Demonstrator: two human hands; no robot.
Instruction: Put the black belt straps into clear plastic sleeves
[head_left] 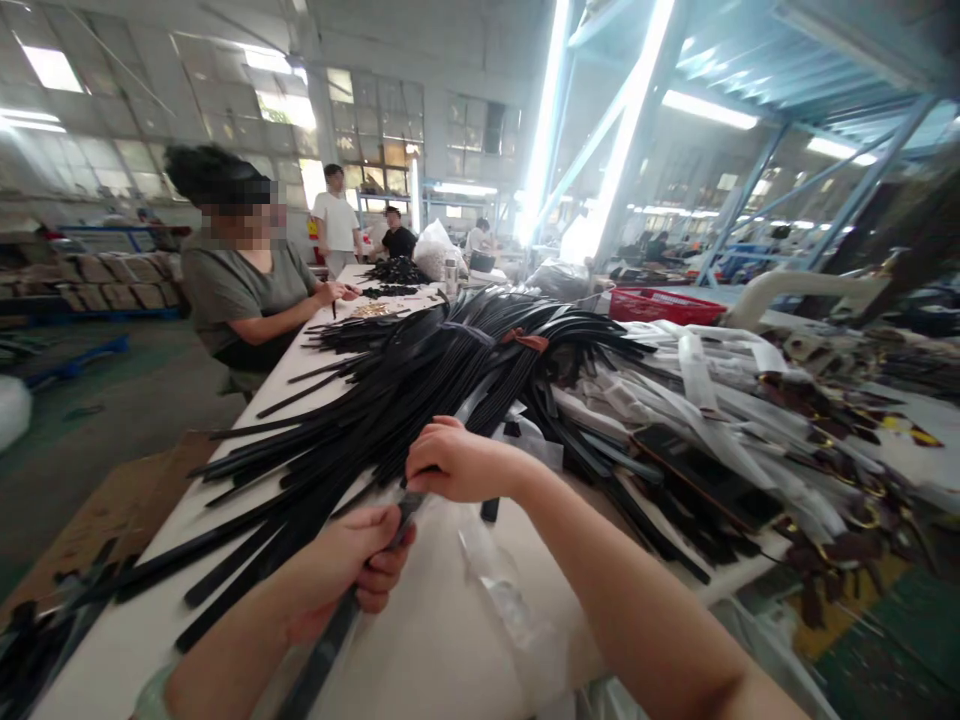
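A long black strap [324, 655], which looks partly covered by a clear plastic sleeve, runs from the lower edge up through my left hand [367, 555]. The fingers of that hand are wrapped round it. Just above, my right hand [461, 460] is closed, pinching the upper end of the strap or its plastic; which of the two is hidden by the fingers. Behind both hands lies a big pile of black straps [442, 370], tied with a purple band [469, 333] and an orange band [527, 340]. A flat clear plastic sleeve [499, 580] rests on the table below my right forearm.
The white table [161, 560] stretches away ahead. White-wrapped straps [720, 410] with brown ends heap at the right, beside a dark phone-like slab [709, 475]. Behind them stands a red basket [664, 306]. A co-worker [240, 270] sits at the table's left edge, handling something small.
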